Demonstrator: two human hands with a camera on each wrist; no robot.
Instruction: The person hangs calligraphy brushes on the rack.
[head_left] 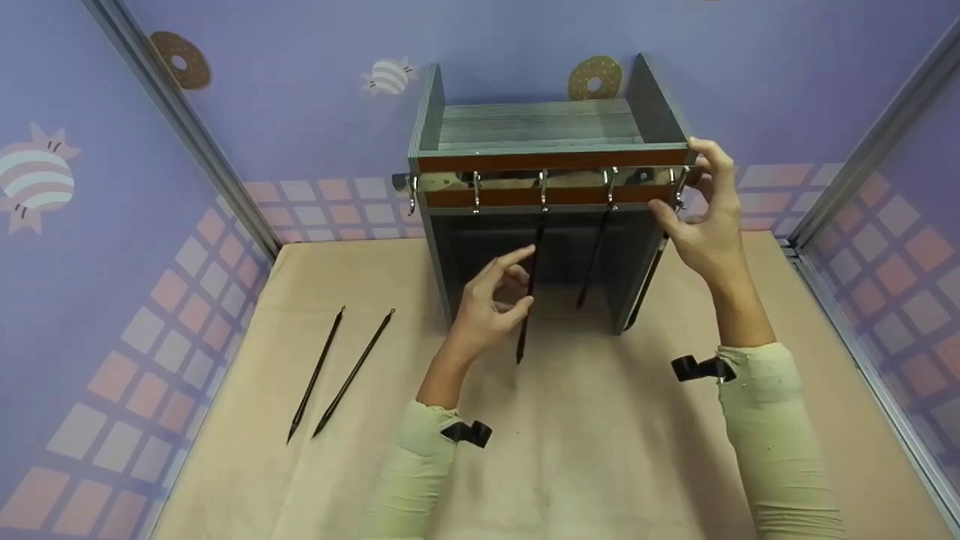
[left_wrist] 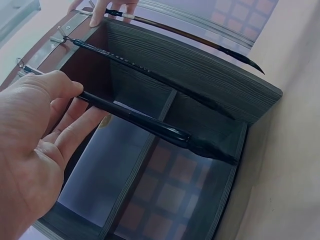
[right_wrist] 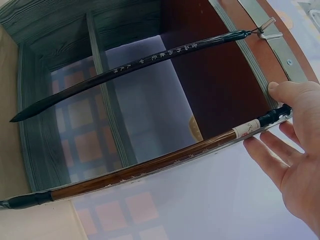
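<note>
Both hands pinch slim lacquered brushes: left (head_left: 487,304) black (head_left: 527,300), right (head_left: 701,217) brown (right_wrist: 150,167)

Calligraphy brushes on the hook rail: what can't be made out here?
- Head view: brown-handled brush mostly hidden behind the grey wooden rack's side panel.
- Right wrist view: whether its loop sits on a hook, covered by the right hand.
- Left wrist view: left hand hides the black brush's top.
</note>
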